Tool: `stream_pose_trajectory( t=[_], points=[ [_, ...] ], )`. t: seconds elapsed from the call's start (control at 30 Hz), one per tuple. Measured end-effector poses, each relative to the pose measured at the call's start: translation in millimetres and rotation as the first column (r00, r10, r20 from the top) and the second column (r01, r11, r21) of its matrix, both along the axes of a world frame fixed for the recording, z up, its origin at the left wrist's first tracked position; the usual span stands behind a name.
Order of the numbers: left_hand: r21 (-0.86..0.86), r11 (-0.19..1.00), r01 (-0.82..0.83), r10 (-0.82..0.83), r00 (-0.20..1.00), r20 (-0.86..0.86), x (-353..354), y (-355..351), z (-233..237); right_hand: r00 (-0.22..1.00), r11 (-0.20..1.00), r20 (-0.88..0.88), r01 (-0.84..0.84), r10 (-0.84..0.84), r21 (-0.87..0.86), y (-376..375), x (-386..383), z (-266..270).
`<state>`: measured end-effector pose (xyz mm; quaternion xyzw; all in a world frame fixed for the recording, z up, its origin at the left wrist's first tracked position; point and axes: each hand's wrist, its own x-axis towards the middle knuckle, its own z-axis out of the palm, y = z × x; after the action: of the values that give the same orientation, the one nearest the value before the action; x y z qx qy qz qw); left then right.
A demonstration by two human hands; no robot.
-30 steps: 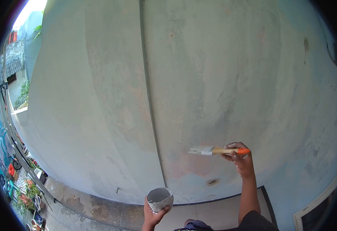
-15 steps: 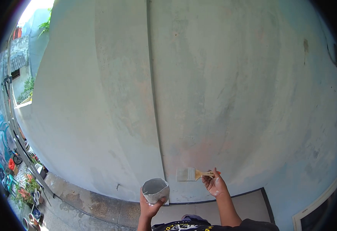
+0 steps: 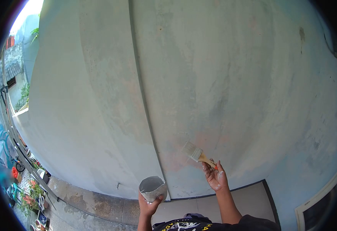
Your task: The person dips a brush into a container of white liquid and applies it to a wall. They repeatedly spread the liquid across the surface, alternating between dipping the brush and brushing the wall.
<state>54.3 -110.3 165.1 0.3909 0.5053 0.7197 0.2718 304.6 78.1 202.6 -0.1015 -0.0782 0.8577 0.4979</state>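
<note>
My right hand (image 3: 217, 178) grips a paintbrush (image 3: 200, 155) by its wooden handle, fingers pinched near the orange-red end. The wide, pale bristles point up and to the left, overlapping a pinkish patch on the wall (image 3: 183, 96). Some white paint marks the palm of that hand. Lower and to the left, my left hand (image 3: 149, 206) is wrapped round a paint-smeared grey cup (image 3: 153, 188) with an uneven rim. The cup's mouth faces up, and its inside looks grey. A thin vertical ridge (image 3: 147, 123) on the wall runs down behind the cup.
A small tap-like fitting (image 3: 118, 186) sticks out low on the wall. Potted plants (image 3: 33, 194) and metal poles (image 3: 22, 150) stand at the left. A framed opening (image 3: 318, 208) is at the lower right, and a tiled ledge (image 3: 230, 206) lies below the wall.
My right hand has raised the paintbrush and tilted it from level to bristles up and left. My left hand with the cup has barely shifted. The view has turned slightly.
</note>
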Motion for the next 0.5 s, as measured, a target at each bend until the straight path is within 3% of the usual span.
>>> stream_pose_trajectory(
  t=[0.13,0.27,0.37,0.5],
  points=[
    [-0.002,1.000,0.005,-0.005,1.000,0.002,0.1,5.2,-2.3,1.000,1.000,-0.009,0.023,-0.023,-0.018,-3.3,-2.6,0.7],
    [-0.074,0.997,-0.022,0.018,0.998,-0.061,0.4,14.3,-21.1,0.992,0.992,0.074,0.106,-0.101,-0.074,3.6,0.6,-9.1],
    [-0.095,0.995,0.013,-0.011,1.000,0.026,3.1,22.7,-24.5,0.983,0.991,0.140,0.125,-0.116,-0.057,6.2,9.9,-18.6],
    [-0.100,0.995,0.014,-0.016,1.000,-0.020,9.1,46.3,-44.5,0.970,0.984,0.177,0.174,-0.164,-0.046,17.5,23.8,-35.6]
  ],
)
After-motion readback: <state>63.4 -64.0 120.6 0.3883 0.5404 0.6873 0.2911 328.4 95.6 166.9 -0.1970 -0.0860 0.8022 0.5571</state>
